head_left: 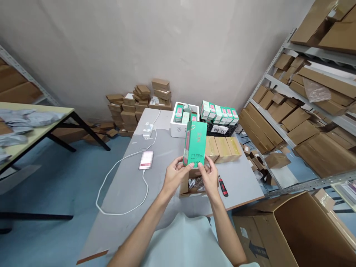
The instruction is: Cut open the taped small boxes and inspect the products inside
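Both my hands hold a green printed box (198,142) upright above the table, gripping it at its lower edge. My left hand (176,174) is closed on the lower left corner, its thumb on the front. On the lower right corner my right hand (208,174) is closed in the same way. Beneath the hands stands an open cardboard box (184,187) with crumpled packing material inside. A red and black utility knife (223,186) lies on the table to the right of it.
Behind are a white foam bin (178,130) and a black crate (230,130), both with similar green boxes. Taped brown cartons (222,148) stand before the crate. A charging cable (111,178) loops over the table's left edge. A large open carton (267,230) stands at right, near loaded shelves (292,107).
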The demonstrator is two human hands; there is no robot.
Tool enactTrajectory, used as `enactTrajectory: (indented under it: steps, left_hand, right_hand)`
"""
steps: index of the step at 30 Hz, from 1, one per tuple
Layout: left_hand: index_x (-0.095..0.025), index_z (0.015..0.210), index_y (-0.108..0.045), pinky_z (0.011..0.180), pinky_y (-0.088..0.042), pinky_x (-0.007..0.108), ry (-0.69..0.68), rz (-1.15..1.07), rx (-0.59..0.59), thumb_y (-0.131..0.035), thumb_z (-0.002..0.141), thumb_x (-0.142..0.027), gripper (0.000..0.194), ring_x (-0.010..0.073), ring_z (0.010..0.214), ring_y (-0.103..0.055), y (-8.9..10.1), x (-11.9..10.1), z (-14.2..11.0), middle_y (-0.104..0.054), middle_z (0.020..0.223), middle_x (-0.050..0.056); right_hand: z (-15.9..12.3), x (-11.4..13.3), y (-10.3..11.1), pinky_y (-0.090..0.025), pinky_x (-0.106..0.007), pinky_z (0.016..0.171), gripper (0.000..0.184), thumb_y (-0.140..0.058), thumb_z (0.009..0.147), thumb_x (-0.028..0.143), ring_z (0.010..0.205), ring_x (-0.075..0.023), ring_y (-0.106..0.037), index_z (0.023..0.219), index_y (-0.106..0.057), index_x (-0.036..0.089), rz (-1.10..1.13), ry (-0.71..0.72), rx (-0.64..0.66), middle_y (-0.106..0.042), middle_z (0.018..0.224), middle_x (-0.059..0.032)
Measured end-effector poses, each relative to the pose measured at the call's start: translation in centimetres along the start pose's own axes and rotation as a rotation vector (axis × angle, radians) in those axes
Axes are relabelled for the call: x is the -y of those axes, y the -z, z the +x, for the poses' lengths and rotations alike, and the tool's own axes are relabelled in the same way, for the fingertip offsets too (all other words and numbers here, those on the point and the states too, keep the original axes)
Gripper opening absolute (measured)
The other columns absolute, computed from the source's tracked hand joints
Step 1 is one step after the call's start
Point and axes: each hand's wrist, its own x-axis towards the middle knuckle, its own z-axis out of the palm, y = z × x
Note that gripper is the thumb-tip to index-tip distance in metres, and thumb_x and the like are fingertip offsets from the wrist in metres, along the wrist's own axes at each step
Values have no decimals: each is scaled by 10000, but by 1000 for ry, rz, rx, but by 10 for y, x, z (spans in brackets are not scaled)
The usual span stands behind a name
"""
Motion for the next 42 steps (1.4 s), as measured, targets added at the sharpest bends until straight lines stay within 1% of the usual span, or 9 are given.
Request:
enactTrajectory:
  steps: [6,9,12,18,27,32,35,38,42]
  left_hand:
    - [-210,1256,-657,1008,-698,448,-207,73,-245,-1095,585,-580,883,311,1110,-835,-2,18,-15,-802,1216,135]
    - [-225,1327,-667,1077,-685,436,-295,131,-205,-1061,678,-533,820,311,1248,-798,5,17,-31,-739,1408,157]
    - [-240,1412,-662,1087,-691,449,-186,59,-66,-988,784,-602,795,342,1345,-776,23,11,-40,-696,1561,178]
    - [-200,1406,-722,1074,-697,477,-13,8,-92,-1042,701,-597,870,403,1367,-773,41,4,-40,-759,1528,199]
    - [-187,1409,-733,1105,-694,496,-21,-47,-151,-1067,667,-623,922,396,1306,-814,45,14,-47,-814,1444,194]
    - [-184,1426,-692,1126,-690,518,-41,-57,-227,-1080,641,-630,983,394,1266,-833,46,22,-49,-843,1332,182]
    - [-200,1407,-657,1140,-683,519,-80,-25,-300,-1098,613,-588,988,384,1261,-832,41,29,-53,-831,1317,174]
    - [-224,1391,-631,1148,-679,498,-132,21,-337,-1098,612,-537,961,369,1310,-809,38,33,-59,-784,1414,179]
    - [-246,1410,-648,1109,-698,482,-86,12,-199,-1043,706,-600,882,368,1367,-783,48,30,-65,-681,1624,188]
  right_hand:
    - [-4,-3,-29,-738,-306,894,1082,-1038,788,597,1123,-238,-816,1731,-626,263,-121,40,-3,-772,1550,-138]
    - [-5,-1,-37,-753,-357,928,1130,-1025,796,636,1122,-258,-832,1764,-583,254,-39,13,21,-745,1603,-145]
    - [-6,2,-35,-780,-427,886,1096,-990,821,684,1105,-293,-851,1751,-598,259,67,-51,95,-736,1617,-140]
    - [-17,1,-35,-792,-404,828,1022,-975,840,707,1093,-290,-859,1703,-652,264,112,-139,175,-769,1586,-113]
    - [-18,-3,-32,-776,-363,763,937,-956,880,653,1001,-242,-845,1700,-665,307,13,-147,247,-807,1512,-68]
    - [-17,-10,-33,-730,-301,754,742,-940,899,635,1196,-298,-816,1511,-822,234,-261,-5,145,-766,1554,-140]
    - [-20,-13,-41,-729,-296,786,895,-988,849,581,1252,-300,-806,1640,-729,252,-337,20,115,-728,1620,-147]
    - [-22,-15,-47,-736,-300,831,1112,-1012,815,566,1176,-265,-825,1776,-569,225,-290,-15,112,-799,1522,-140]
    - [-18,-20,-41,-745,-385,978,1152,-1025,781,623,1275,-307,-824,1750,-588,179,-125,-57,97,-816,1500,-154]
